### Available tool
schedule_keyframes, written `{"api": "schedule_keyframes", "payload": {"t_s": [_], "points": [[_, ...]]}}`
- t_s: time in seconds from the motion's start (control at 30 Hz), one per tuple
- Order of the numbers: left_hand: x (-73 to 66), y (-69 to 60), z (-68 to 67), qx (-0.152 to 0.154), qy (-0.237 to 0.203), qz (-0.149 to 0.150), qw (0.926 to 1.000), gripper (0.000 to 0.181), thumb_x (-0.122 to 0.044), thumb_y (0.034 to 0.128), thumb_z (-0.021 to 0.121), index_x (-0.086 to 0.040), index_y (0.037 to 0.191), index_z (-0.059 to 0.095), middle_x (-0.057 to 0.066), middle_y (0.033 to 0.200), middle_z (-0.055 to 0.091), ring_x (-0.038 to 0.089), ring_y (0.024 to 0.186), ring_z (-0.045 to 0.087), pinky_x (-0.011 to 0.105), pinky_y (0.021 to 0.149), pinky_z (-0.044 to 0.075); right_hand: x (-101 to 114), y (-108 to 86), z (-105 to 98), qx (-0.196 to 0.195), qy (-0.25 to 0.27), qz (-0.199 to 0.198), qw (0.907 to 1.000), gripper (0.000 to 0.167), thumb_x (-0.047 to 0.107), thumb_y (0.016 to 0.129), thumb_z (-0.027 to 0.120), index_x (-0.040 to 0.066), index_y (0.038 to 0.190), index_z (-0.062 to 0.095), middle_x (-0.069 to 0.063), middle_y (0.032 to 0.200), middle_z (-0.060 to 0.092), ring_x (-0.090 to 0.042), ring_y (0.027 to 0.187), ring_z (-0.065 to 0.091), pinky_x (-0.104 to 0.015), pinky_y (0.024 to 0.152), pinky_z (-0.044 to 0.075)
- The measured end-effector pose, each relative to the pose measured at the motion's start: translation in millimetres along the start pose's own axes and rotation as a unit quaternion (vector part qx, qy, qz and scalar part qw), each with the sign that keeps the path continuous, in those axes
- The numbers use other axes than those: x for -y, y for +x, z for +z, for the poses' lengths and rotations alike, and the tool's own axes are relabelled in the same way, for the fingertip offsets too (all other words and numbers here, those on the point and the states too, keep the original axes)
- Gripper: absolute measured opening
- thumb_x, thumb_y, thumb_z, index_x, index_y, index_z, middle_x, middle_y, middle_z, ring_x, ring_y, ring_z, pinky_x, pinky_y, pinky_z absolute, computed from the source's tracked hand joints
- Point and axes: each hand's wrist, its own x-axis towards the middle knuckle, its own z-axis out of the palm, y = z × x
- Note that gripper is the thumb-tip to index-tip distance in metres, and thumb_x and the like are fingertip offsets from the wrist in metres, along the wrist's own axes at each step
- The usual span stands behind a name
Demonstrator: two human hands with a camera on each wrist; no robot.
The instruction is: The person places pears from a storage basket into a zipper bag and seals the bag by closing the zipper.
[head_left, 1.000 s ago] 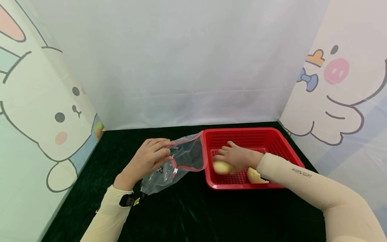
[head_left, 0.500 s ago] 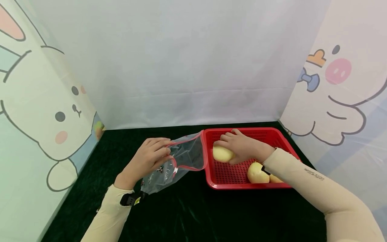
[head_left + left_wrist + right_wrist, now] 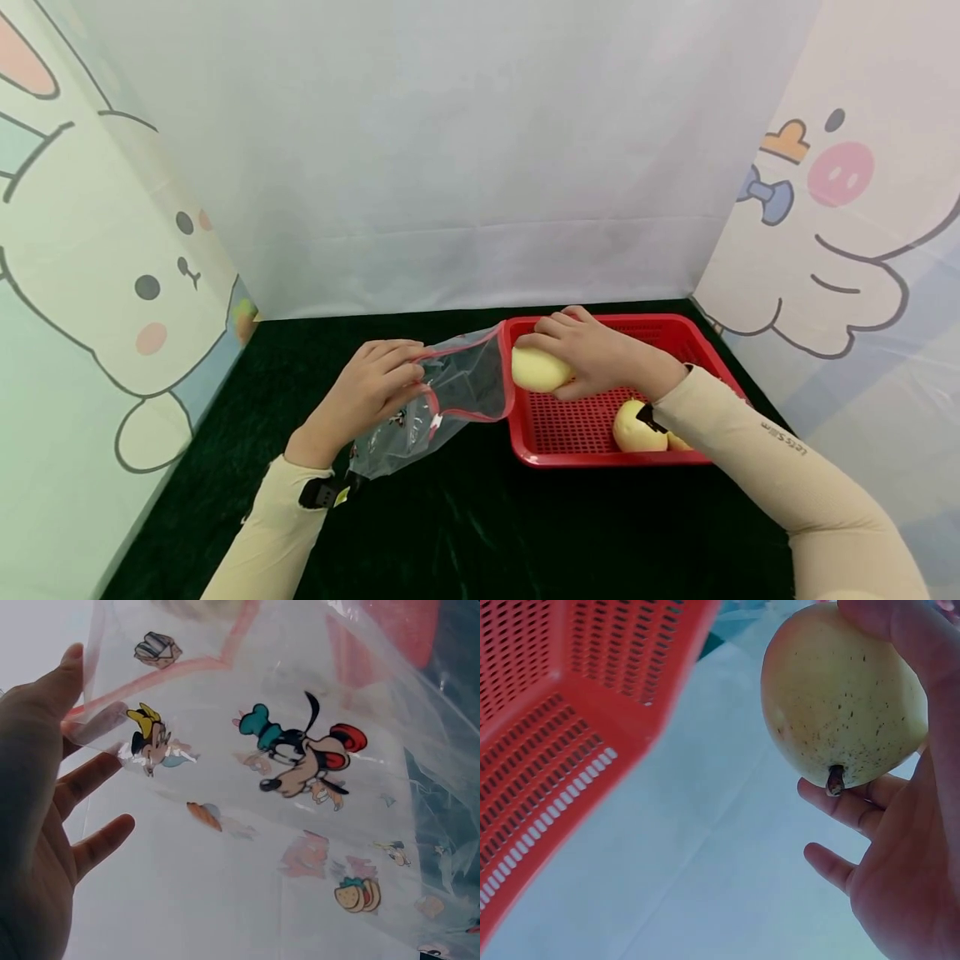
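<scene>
With my left hand [image 3: 365,400] I pinch the rim of a clear plastic zip bag [image 3: 461,385] with pink edging. Its mouth gapes toward the basket, and cartoon prints show on the bag film [image 3: 262,825] in the left wrist view. My right hand [image 3: 600,357] grips a pale yellow pear [image 3: 540,369] at the bag's mouth, above the red basket's left side. Brown speckles and a short stem mark this pear [image 3: 840,697] in the right wrist view. Another pear [image 3: 636,429] lies in the basket's near part, beside one mostly hidden by my right forearm.
The red perforated basket [image 3: 592,459] stands right of the bag, its left rim against the bag's mouth. Dark green cloth [image 3: 465,533] covers the table. A white curtain [image 3: 465,167] hangs behind, with cartoon-printed panels at both sides.
My right hand has lifted the pear from the basket floor and carried it up and left to the bag's mouth. My left hand and the bag have hardly moved.
</scene>
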Motion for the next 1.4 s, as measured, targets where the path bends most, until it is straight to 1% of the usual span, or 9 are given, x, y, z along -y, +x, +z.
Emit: {"api": "schedule_keyframes", "payload": {"t_s": [0.3,0.47,0.6,0.77,0.97,1.13,1.2,1.3,1.4], "points": [[-0.4,1.5,2.1,-0.006,0.001,0.003,1.0,0.042,-0.041,0.107,0.04,-0.01,0.091,0.063,0.011,0.116,0.068,0.032,0.112,0.06,0.051,0.09,0.048,16.5,14.2,-6.1,-0.034,0.007,-0.024,0.9991,0.066,0.029,0.075,0.079,0.013,0.134,0.054,-0.005,0.115,0.055,-0.024,0.106,0.051,-0.046,0.095,0.038],[-1.4,2.3,2.2,-0.002,-0.002,-0.004,1.0,0.042,-0.043,0.1063,0.041,-0.01,0.091,0.063,0.011,0.118,0.067,0.032,0.114,0.059,0.052,0.092,0.047,26.2,24.1,-6.3,-0.03,0.015,-0.035,0.9988,0.067,0.031,0.077,0.08,0.014,0.136,0.052,-0.005,0.118,0.055,-0.025,0.108,0.05,-0.045,0.095,0.04],[-2.0,3.3,2.3,0.0,-0.003,-0.008,1.0,0.043,-0.044,0.1056,0.041,-0.01,0.092,0.063,0.011,0.118,0.067,0.032,0.114,0.059,0.052,0.092,0.047,31.5,31.8,-0.4,-0.019,0.011,-0.036,0.9991,0.068,0.033,0.077,0.08,0.016,0.136,0.052,-0.007,0.122,0.054,-0.026,0.11,0.05,-0.045,0.094,0.042],[-2.5,3.8,3.5,-0.004,-0.004,-0.006,1.0,0.042,-0.043,0.106,0.042,-0.01,0.091,0.063,0.011,0.118,0.067,0.032,0.113,0.058,0.051,0.092,0.047,35.8,40.7,10.6,-0.02,0.008,-0.046,0.9987,0.07,0.032,0.076,0.082,0.015,0.137,0.051,-0.008,0.121,0.053,-0.025,0.109,0.049,-0.042,0.091,0.045],[-3.0,2.1,3.9,-0.006,-0.011,-0.012,0.9998,0.041,-0.044,0.1052,0.043,-0.01,0.092,0.062,0.011,0.119,0.066,0.031,0.113,0.058,0.05,0.093,0.046,41.5,52.1,23.6,-0.037,-0.005,-0.075,0.9965,0.071,0.032,0.075,0.086,0.014,0.135,0.053,-0.011,0.119,0.051,-0.023,0.103,0.05,-0.036,0.087,0.049],[-3.2,1.0,2.0,0.002,-0.01,-0.018,0.9998,0.041,-0.044,0.1055,0.042,-0.01,0.093,0.062,0.011,0.12,0.065,0.031,0.113,0.057,0.05,0.094,0.045,44.2,59.1,38.1,-0.055,-0.018,-0.089,0.9943,0.065,0.038,0.08,0.083,0.014,0.133,0.054,-0.011,0.115,0.051,-0.021,0.097,0.052,-0.031,0.084,0.052],[-3.2,1.1,1.7,0.003,-0.01,-0.016,0.9998,0.041,-0.043,0.1058,0.041,-0.01,0.094,0.062,0.011,0.12,0.065,0.031,0.113,0.057,0.051,0.093,0.046,44.4,60.7,42.9,-0.05,-0.015,-0.088,0.9948,0.063,0.038,0.083,0.081,0.014,0.134,0.054,-0.011,0.117,0.052,-0.022,0.097,0.053,-0.031,0.084,0.052],[-3.2,0.8,1.2,0.003,-0.006,-0.018,0.9998,0.042,-0.044,0.1058,0.041,-0.01,0.094,0.063,0.011,0.12,0.066,0.031,0.113,0.058,0.051,0.092,0.046,44.0,62.8,48.1,-0.025,-0.016,-0.079,0.9964,0.064,0.038,0.084,0.081,0.015,0.137,0.052,-0.011,0.12,0.051,-0.022,0.099,0.052,-0.031,0.083,0.051],[-3.1,0.3,0.8,0.003,-0.003,-0.019,0.9998,0.043,-0.045,0.1057,0.04,-0.011,0.093,0.063,0.01,0.12,0.066,0.031,0.112,0.058,0.051,0.091,0.046,43.8,64.6,51.8,0.002,-0.041,-0.069,0.9967,0.067,0.042,0.084,0.079,0.018,0.14,0.051,-0.01,0.124,0.051,-0.023,0.104,0.051,-0.033,0.082,0.05]]}}
